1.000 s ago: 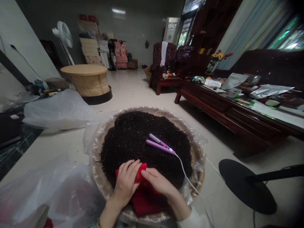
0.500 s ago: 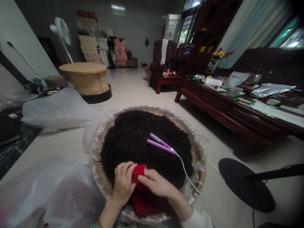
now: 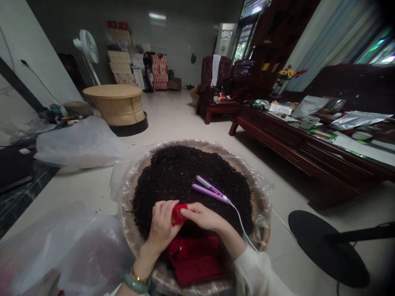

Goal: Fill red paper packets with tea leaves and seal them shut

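Head view: our left hand (image 3: 161, 224) and right hand (image 3: 204, 216) pinch a red packet (image 3: 179, 214) between them; they've just shifted forward, baring more of the red pile (image 3: 199, 269) nearer us, so the packet seems separate.

Red packet (image 3: 179, 214), purple straightener (image 3: 212, 194), white cord (image 3: 241, 224), near-black leaves (image 3: 185, 172)

Left hand (image 3: 162, 225): bare. Thick, rounded green bangle (image 3: 135, 284) on wrist, glossy; narrow shiny gold-coloured bracelet (image 3: 140, 278) just beside it, hand side. Right hand (image 3: 203, 216): bare, forearm bare too, up to loose off-white sleeve (image 3: 259, 271) with soft creases. Pale cloth (image 3: 113, 290) by left forearm, bottom edge: perhaps other sleeve, too cropped for certainty.
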`<action>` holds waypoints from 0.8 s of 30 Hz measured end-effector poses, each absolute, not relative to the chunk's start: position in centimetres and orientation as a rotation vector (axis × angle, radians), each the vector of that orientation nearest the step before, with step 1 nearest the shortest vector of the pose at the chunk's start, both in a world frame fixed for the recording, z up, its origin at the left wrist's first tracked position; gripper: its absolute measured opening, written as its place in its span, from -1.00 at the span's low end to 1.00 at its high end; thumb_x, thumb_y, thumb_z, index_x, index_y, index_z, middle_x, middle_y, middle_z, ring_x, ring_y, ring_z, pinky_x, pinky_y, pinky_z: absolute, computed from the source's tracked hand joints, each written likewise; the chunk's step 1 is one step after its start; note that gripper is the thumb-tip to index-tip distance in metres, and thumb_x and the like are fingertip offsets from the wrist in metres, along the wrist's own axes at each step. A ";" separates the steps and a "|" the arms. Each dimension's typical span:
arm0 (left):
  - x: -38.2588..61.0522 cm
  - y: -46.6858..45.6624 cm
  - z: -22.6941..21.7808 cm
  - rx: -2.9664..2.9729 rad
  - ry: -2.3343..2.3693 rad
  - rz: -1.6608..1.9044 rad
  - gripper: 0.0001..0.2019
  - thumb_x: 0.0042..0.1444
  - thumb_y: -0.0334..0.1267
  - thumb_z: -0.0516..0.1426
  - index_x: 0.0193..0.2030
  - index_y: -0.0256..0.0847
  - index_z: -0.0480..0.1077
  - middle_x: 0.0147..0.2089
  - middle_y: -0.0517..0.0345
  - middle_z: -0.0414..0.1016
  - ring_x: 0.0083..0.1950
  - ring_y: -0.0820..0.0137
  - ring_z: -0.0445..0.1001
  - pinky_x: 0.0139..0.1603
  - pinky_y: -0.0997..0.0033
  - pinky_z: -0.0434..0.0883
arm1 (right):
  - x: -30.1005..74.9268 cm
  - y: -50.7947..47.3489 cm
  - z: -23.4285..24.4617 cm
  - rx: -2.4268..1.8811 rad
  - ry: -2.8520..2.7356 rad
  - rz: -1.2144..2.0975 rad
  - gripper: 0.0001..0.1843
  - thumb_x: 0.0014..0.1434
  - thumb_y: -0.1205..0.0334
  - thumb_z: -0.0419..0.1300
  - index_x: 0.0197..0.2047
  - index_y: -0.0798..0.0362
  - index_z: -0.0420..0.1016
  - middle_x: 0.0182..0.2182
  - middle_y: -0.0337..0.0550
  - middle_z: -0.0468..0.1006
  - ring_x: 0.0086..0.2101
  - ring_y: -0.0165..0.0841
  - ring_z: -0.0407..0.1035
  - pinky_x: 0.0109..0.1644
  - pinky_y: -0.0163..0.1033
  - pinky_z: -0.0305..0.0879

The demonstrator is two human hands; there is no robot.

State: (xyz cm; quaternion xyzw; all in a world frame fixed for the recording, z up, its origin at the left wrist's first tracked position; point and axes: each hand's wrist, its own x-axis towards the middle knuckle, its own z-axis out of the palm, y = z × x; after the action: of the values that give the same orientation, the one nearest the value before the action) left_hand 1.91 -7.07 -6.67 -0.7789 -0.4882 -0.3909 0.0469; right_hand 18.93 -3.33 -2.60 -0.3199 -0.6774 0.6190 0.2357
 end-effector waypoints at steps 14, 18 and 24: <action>2.0 -7.1 -7.7 -2.376 -1.596 -1.355 -0.63 0.01 -0.36 0.14 0.01 -0.21 0.30 -0.10 -0.02 0.49 -0.10 0.19 0.40 -0.09 0.13 0.38 | 18.5 -3.0 -2.7 -0.863 -2.061 1.440 -0.33 0.21 -0.32 -0.22 -0.43 0.09 0.35 -0.41 -0.18 0.40 -0.36 -0.37 0.25 -0.15 -0.22 0.25; 2.1 -7.0 -7.9 -2.351 -1.633 -1.428 -0.64 -0.01 -0.34 0.17 -0.02 -0.21 0.30 -0.11 -0.01 0.47 -0.08 0.20 0.39 -0.06 0.13 0.41 | 18.5 -3.1 -3.1 -0.898 -2.118 1.328 -0.35 0.23 -0.29 -0.23 -0.47 0.09 0.33 -0.45 -0.19 0.38 -0.39 -0.38 0.25 -0.19 -0.22 0.25; 1.9 -7.2 -7.3 -2.312 -1.636 -1.422 -0.70 -0.02 -0.31 0.18 -0.10 -0.22 0.34 -0.15 0.01 0.46 -0.11 0.22 0.40 -0.08 0.17 0.42 | 18.6 -3.4 -2.7 -0.897 -2.138 1.230 -0.39 0.28 -0.19 -0.19 -0.34 0.09 0.46 -0.34 -0.13 0.51 -0.28 -0.31 0.35 -0.10 -0.16 0.26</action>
State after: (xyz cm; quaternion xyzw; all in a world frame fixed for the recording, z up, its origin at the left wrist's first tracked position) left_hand 1.90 -7.15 -7.34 -0.7295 -0.5161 -0.4486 -0.0140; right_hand 18.61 -3.40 -2.66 -0.3305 -0.7874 0.4532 0.2557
